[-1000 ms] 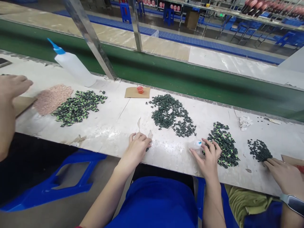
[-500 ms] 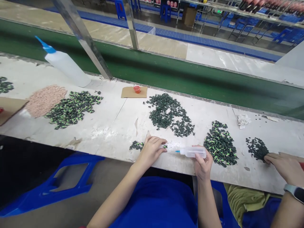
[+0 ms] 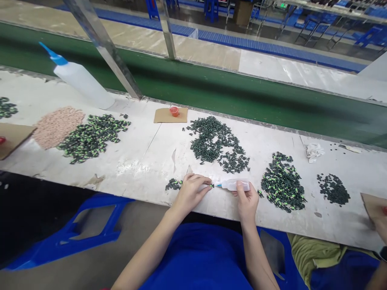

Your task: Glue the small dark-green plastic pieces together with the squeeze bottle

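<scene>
My left hand (image 3: 193, 190) pinches a small black-and-green piece (image 3: 211, 185) between thumb and fingertips, low over the white tabletop. In my right hand (image 3: 247, 199) lies a small clear squeeze bottle (image 3: 236, 184) with a blue nozzle, held sideways. Its tip points left and comes right up to the piece; whether they touch I cannot tell. Beside my left hand sits a little cluster of dark pieces (image 3: 173, 184), partly covered by the hand. Behind both hands spreads a heap of dark green slim parts (image 3: 208, 141). A heap of black-and-green pieces (image 3: 284, 185) lies right of my right hand.
A large white bottle (image 3: 83, 84) with a blue nozzle leans at the back left, near pinkish parts (image 3: 57, 127) and more black-and-green pieces (image 3: 90, 139). A red cup (image 3: 174, 111) sits on cardboard (image 3: 160, 116). Black bits (image 3: 334, 190) lie right, near a co-worker's hand (image 3: 381, 225).
My right hand has moved left with the squeeze bottle, bringing its nozzle to the piece in my left hand. The co-worker's hand has left the black bits, moving right.
</scene>
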`<action>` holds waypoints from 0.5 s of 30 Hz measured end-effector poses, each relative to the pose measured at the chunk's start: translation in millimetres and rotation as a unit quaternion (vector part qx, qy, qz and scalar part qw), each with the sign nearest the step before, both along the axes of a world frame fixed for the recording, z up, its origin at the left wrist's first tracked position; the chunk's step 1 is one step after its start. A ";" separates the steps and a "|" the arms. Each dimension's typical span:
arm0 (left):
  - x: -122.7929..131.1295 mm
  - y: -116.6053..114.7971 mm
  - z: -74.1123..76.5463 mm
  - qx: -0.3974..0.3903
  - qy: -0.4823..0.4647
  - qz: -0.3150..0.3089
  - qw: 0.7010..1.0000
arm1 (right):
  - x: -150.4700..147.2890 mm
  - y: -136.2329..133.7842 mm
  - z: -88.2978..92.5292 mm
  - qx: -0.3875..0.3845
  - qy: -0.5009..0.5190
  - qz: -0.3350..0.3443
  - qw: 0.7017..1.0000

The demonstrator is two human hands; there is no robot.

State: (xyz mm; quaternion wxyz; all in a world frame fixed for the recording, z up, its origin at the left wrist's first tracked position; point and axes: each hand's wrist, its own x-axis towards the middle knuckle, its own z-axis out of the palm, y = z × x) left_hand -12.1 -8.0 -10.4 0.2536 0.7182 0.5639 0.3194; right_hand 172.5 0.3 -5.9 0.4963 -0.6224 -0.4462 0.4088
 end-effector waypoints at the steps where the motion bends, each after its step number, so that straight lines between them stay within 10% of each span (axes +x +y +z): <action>1: -0.1 -0.3 -0.1 -0.001 -0.002 0.003 1.000 | -0.2 -0.1 -0.1 -0.004 -0.004 0.003 1.000; 15: -1.1 1.4 0.8 -0.028 -0.010 0.010 1.000 | -1.8 0.8 2.9 -0.013 -0.028 0.016 0.999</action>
